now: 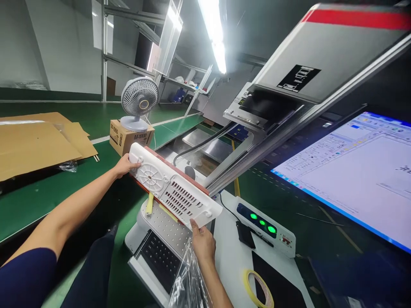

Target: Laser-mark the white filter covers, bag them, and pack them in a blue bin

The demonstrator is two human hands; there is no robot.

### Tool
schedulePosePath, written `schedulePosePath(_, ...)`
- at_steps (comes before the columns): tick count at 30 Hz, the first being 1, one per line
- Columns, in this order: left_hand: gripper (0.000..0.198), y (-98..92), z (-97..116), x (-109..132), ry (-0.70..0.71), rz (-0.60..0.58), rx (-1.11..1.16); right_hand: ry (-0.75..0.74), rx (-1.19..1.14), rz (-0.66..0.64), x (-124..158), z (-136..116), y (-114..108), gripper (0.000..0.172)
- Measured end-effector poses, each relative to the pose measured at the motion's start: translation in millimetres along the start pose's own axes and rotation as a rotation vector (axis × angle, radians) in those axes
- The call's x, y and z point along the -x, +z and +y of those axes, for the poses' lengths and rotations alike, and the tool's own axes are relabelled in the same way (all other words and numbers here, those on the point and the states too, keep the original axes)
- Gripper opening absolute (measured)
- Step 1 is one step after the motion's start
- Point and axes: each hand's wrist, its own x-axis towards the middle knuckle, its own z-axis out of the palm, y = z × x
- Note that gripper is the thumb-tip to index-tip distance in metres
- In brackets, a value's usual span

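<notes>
Between my two hands is a white plastic vented panel (179, 201), tilted down to the right, with a round spoked pattern at one end and rows of slots. My left hand (126, 166) grips its upper left end, thumb on the face. The lower right corner is pinched by my right hand (203, 243). Reddish-brown edges of a board (192, 176) show behind the panel; whether they touch cannot be made out. A clear plastic bag (188, 282) hangs beside my right wrist. Beneath the panel lies a perforated metal plate (170, 229) with yellow tape pieces.
Overhead at right extends a grey machine head (289, 55) on a slanted column. A control box (265, 226) with green lights, a yellow tape roll (257, 288) and a monitor (359, 171) are to the right. Leftward are a fan (140, 100) on a carton and flat cardboard (38, 145).
</notes>
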Motion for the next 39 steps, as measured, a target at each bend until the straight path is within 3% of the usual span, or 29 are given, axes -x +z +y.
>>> schedulePosePath(3,0.085,-12.2,5.0,18.4,-0.009,-0.009,0.064,-0.006,0.002,0.02,23.5,-4.8,-9.6,0.075)
schedulePosePath(7,0.089,-41.2,9.7,65.8,0.043,0.007,0.11,-0.024,0.003,0.042,64.6,0.7,-27.5,0.073)
schedulePosePath(11,0.083,-73.5,19.3,126.2,0.135,0.061,0.14,-0.045,0.025,0.052,110.1,12.5,-44.4,0.086)
schedulePosePath(14,0.081,-92.2,33.2,165.3,0.166,0.106,0.161,-0.076,-0.02,0.128,140.4,11.9,-55.5,0.094)
schedulePosePath(19,0.081,-112.3,54.1,203.7,0.212,0.12,0.116,-0.209,-0.129,0.248,175.2,-8.6,-73.9,0.1)
schedulePosePath(23,0.077,-128.9,54.5,222.2,0.224,0.139,0.13,-0.256,-0.157,0.211,190.3,-18.6,-79.2,0.096)
schedulePosePath(29,0.078,-165.2,40.9,258.8,0.183,0.194,0.14,-0.225,-0.026,0.207,198.6,-16.8,-68.3,0.081)
schedulePosePath(36,0.08,-213.2,35.1,320.9,0.103,0.381,0.128,-0.387,0.014,0.047,195.7,-37.1,-45.0,0.074)
schedulePosePath(39,0.074,-241.7,39.8,358.1,0.014,0.474,0.058,-0.357,0.015,-0.014,185.1,-53.2,-31.1,0.078)
